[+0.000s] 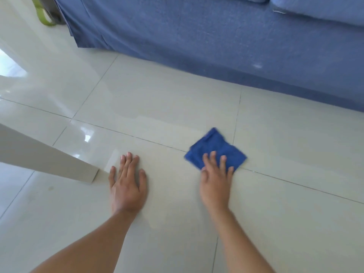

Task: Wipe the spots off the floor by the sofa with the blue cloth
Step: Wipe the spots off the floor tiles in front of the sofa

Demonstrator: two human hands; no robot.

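Nearest, the left hand (127,186) lies flat and fully open on the pale tiled floor (295,223), fingers spread, holding nothing; it looks placed there as a prop for a person leaning low over the work. Just to its left stands the foot of a white table leg (59,164), close to the hand but not touching it. Level with it, the right hand (215,182) presses open-palmed on the near edge of the folded blue cloth (215,149), fingers splayed across it rather than curled around it, likely to keep the pad flat while rubbing. The cloth sits over a grout line. I cannot make out any spots on the tiles. Beyond, well apart from the cloth, hangs the blue skirt of the sofa (197,36).
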